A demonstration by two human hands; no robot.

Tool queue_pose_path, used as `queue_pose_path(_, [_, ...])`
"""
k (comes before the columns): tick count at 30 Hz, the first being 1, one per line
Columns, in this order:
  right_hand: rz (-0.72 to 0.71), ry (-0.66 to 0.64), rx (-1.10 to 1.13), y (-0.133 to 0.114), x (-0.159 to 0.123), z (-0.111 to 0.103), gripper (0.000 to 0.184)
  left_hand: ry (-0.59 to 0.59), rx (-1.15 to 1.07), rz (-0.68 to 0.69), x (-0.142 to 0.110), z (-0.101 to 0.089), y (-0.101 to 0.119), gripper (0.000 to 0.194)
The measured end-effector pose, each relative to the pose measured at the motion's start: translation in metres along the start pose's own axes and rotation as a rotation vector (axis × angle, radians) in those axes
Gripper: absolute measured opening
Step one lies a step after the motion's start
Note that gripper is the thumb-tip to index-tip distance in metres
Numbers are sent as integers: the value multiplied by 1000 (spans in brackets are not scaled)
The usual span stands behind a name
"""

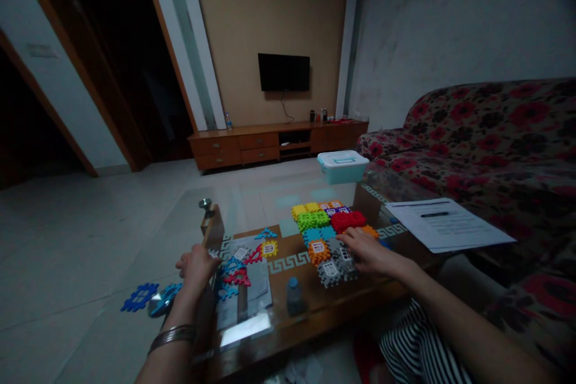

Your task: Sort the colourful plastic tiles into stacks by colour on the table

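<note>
My left hand [197, 267] hangs loosely curled over the near-left edge of a glass-topped coffee table [288, 263], just left of a loose pile of blue, red and yellow interlocking plastic waffle tiles [237, 270]. Whether it holds anything is hidden. My right hand [364, 252] lies with fingers spread on a grey waffle tile [345, 255], part of a multicoloured tile assembly [321, 228]. Red, orange, green and yellow tiles make up that assembly.
A plastic bottle [294, 297] stands near the table's front edge. Papers with a pen [443, 223] lie at the right. A blue tile [140, 297] and a round object lie on the floor at left. A lidded plastic box [342, 167] sits beyond the table, beside a floral sofa [486, 138].
</note>
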State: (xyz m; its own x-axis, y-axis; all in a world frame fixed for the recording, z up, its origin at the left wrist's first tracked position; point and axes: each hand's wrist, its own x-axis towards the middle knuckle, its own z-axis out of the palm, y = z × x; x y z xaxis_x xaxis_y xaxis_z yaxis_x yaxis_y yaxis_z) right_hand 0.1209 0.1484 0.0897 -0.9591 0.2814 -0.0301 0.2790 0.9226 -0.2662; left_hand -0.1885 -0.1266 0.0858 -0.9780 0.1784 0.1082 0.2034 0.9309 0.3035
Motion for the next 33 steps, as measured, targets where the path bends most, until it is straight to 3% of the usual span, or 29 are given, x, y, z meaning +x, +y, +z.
queue_pose_path(2, [-11,-8,-15,3,-5,9,79,-18,126,81,-3,-2,11,31])
queue_pose_path(4, [-16,-29,-30,4,-7,15,79,-31,188,255,-15,-2,28,32])
queue_pose_path(8, [-47,-37,-2,9,-7,22,70,-99,95,546,-65,9,74,37])
queue_pose_path(12, [-71,-22,22,10,-6,23,66,-210,-3,654,-119,26,116,51])
queue_pose_path(15, [-50,-8,7,7,-8,19,62,-309,-30,745,-145,39,135,57])
queue_pose_path(21, [-26,39,38,8,-10,16,60,-411,-20,855,-166,60,151,66])
queue_pose_path(27, [-37,8,65,15,-7,23,62,-509,-12,883,-173,59,159,58])
queue_pose_path(30, [-41,7,82,15,-7,26,61,-468,-54,887,-173,57,157,51])
queue_pose_path(33, [-57,40,92,13,-4,30,57,-342,-102,850,-158,54,148,42])
